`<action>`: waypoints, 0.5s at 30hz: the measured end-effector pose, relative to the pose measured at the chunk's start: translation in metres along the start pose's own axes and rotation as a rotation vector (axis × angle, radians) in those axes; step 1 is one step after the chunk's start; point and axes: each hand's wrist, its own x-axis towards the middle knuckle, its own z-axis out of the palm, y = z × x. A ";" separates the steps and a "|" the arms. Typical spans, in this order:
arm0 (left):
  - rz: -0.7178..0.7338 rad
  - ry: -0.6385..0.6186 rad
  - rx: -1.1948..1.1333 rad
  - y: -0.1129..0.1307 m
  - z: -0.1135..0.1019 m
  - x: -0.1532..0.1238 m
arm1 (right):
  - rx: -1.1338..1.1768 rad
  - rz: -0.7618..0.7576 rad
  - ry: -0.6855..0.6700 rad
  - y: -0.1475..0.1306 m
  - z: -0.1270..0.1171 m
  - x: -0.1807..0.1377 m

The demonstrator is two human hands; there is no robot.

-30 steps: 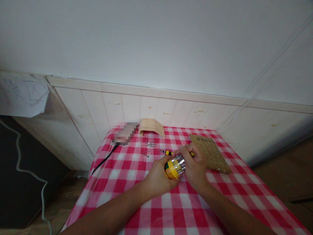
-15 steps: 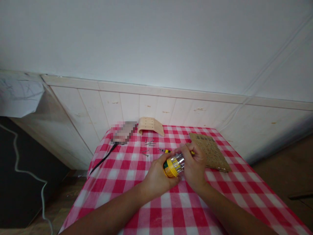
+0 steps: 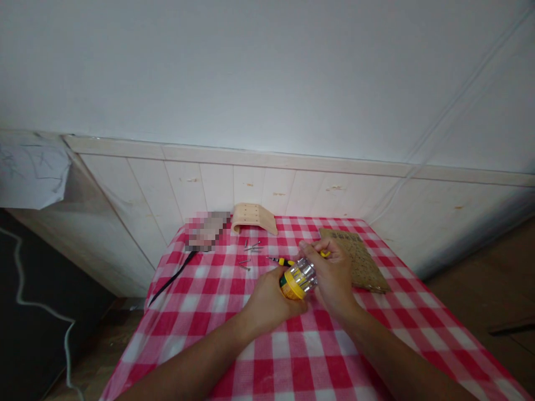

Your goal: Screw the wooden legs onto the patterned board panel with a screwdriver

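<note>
At lower centre of the frame, the left hand [image 3: 270,298] is clamped around 1 clear-and-yellow container [image 3: 296,283]; the right hand [image 3: 334,273] curls at its clear end, grip unclear. 1 screwdriver [image 3: 285,262] lies just beyond.

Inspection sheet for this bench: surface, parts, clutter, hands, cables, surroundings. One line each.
Surface: red-and-white checked cloth covers the table.
Job's things: bit container, clear with yellow band, in hands; screwdriver beyond, partly hidden; loose screws further left.
Clutter: curved wooden piece near the wall; brown slab at right; pixelated object with black strap at left.
Hands: left grips container's yellow end; right at its clear end, fingertips partly hidden.
Cables: white cable left of the table.
Surroundings: pale wall, wood panelling below; paper at left.
</note>
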 end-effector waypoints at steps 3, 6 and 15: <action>-0.126 -0.170 -0.245 0.004 0.003 -0.003 | 0.120 0.073 -0.144 -0.008 -0.001 0.002; -0.177 -0.217 -0.426 0.007 0.007 -0.008 | 0.136 0.104 -0.122 -0.012 0.003 0.002; -0.179 -0.145 -0.577 0.011 0.010 -0.015 | 0.009 -0.002 0.004 -0.004 0.009 -0.005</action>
